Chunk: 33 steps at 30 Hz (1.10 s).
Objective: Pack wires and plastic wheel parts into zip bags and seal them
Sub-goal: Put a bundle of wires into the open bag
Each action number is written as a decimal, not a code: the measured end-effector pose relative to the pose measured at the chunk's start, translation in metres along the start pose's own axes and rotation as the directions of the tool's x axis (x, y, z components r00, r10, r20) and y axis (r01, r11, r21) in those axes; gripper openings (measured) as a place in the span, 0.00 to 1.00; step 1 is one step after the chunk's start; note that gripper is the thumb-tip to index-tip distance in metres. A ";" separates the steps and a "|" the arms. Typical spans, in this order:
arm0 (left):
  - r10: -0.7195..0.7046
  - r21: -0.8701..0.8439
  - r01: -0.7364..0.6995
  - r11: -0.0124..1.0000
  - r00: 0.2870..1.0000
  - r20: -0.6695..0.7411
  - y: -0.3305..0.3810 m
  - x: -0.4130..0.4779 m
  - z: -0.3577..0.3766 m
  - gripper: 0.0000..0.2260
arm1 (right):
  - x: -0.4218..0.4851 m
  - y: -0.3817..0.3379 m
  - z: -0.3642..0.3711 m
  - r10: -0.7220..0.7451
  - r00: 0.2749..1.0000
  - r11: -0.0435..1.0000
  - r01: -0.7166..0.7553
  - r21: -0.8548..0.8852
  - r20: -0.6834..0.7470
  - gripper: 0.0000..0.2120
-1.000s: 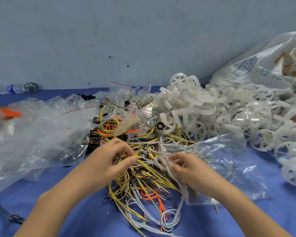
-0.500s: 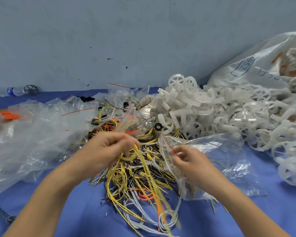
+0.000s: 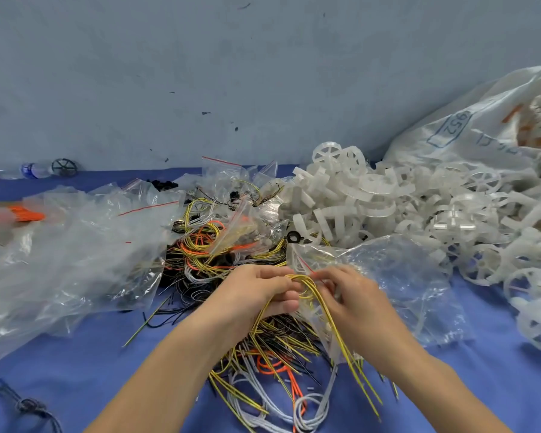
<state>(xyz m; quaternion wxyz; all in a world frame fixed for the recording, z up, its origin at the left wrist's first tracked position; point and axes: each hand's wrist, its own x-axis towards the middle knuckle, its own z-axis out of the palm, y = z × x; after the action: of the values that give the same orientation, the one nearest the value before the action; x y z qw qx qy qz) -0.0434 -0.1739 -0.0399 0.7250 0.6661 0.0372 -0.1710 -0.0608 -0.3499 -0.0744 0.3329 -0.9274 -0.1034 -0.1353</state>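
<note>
Left hand (image 3: 256,292) and right hand (image 3: 353,295) meet at frame centre, fingers pinching folded yellow wires (image 3: 331,326). Bend points up; loose ends trail toward lower right.

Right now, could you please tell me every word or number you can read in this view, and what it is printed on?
"952", in a blue box on the big white sack.
Blue marks beside it on the sack: too blurred to read.
Bottle label: too small to read.

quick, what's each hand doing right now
Left hand: closed, gripping the yellow wire bundle at its folded top.
Right hand: closed, pinching the zip bag at its mouth.
</note>
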 end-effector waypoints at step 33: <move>0.312 0.922 -0.347 0.169 0.907 0.284 -0.062 -0.030 0.039 0.46 | 0.006 0.007 -0.001 0.085 0.992 0.996 -0.083 0.036 -0.090 0.12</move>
<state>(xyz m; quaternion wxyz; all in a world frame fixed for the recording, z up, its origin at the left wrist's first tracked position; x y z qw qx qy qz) -0.0968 -0.2096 -0.0864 0.1868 0.9552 -0.2296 -0.0067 -0.0534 -0.3555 -0.0758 0.3574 -0.9184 -0.0511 -0.1618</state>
